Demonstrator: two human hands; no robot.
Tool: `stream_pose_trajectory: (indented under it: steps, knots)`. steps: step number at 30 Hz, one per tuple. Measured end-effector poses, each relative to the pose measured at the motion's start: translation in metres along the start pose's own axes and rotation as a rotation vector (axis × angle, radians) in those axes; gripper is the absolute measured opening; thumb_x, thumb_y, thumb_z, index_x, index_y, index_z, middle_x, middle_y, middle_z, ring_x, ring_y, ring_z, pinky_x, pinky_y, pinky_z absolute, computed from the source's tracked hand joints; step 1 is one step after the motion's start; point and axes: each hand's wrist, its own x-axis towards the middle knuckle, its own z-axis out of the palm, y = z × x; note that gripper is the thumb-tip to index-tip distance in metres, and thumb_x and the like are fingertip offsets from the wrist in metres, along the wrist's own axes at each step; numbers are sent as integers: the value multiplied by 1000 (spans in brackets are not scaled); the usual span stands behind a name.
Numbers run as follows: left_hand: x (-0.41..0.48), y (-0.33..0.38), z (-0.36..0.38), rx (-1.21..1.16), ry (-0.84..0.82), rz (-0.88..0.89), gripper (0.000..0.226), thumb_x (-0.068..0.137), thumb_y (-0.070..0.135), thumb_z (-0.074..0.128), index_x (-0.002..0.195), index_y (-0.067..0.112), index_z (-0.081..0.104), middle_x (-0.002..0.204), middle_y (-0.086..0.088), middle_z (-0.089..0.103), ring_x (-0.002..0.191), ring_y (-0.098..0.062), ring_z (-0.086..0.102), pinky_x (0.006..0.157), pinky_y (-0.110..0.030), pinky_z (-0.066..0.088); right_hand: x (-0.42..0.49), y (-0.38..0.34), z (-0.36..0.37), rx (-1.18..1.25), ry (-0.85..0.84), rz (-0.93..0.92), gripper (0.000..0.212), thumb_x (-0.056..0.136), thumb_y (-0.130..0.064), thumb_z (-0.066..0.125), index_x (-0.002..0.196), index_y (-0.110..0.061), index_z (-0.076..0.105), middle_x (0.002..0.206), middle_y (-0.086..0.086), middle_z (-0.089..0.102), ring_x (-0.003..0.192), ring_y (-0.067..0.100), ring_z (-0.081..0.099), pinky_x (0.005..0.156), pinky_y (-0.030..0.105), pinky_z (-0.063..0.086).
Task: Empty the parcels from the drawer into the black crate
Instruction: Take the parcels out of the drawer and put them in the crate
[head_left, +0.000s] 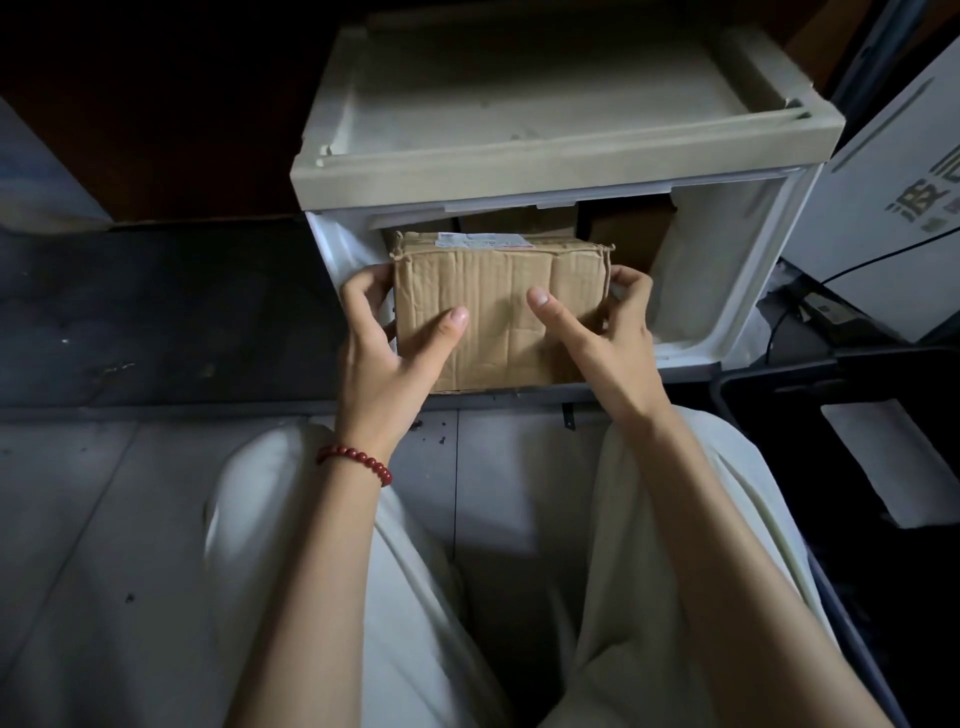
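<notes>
I see the left grip (384, 353) and the right grip (608, 343) both holding one brown box (498, 312). The box is right between them. The left grip is curled round the box's left edge, with the left thumb (457, 317) pressed flat on the front. The right grip is curled round the right edge, and the right thumb (540, 300) lies on the front too. So both grips are pinching the box, not spread wide.

The box stands up at the front of the open white drawer (727, 291). I cannot tell if its bottom touches the drawer floor. A white label (483, 240) is stuck on its top. Just behind the grips, deeper in the drawer, I see more brown parcels (519, 221) in the dark.

Off to the right of the right grip, and nearer the camera, is the black crate (831, 374). A flat white packet (893, 462) lies in it. A red bead bracelet (356, 462) sits on the wrist below the left grip. Under both arms are pale trousers (649, 519) and a grey floor (104, 519).
</notes>
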Motion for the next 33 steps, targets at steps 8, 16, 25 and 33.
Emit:
stream_pose_trajectory:
  steps: [8, 16, 25, 33]
  knots:
    - [0, -4, -5, 45, -14, -39, 61, 79, 32, 76, 121, 18, 35, 128, -2, 54, 117, -13, 54, 97, -41, 45, 0, 2, 2, -28, -37, -8, 66, 76, -53, 74, 120, -28, 31, 88, -11, 52, 82, 2, 55, 73, 22, 47]
    - [0, -7, -9, 95, 30, -64, 63, 78, 43, 74, 128, 34, 38, 134, 3, 45, 118, -7, 45, 82, -3, 35, 1, 5, 3, -12, -35, 9, 68, 76, -54, 72, 123, -26, 32, 109, -25, 44, 96, -22, 44, 71, -5, 36]
    - [1, -4, -14, 95, 26, -173, 40, 79, 57, 66, 106, 36, 46, 101, 18, 63, 85, 13, 59, 59, -2, 40, 6, 4, -4, 5, -37, 41, 56, 81, -58, 66, 131, -40, 47, 108, -18, 60, 102, -3, 59, 79, 17, 49]
    - [1, 2, -13, 103, -18, -177, 52, 78, 66, 55, 121, 36, 57, 115, 16, 64, 106, 1, 58, 77, -12, 42, 9, 6, -1, 38, 17, 138, 54, 80, -63, 63, 115, -26, 45, 95, -19, 60, 80, -16, 59, 71, 14, 44]
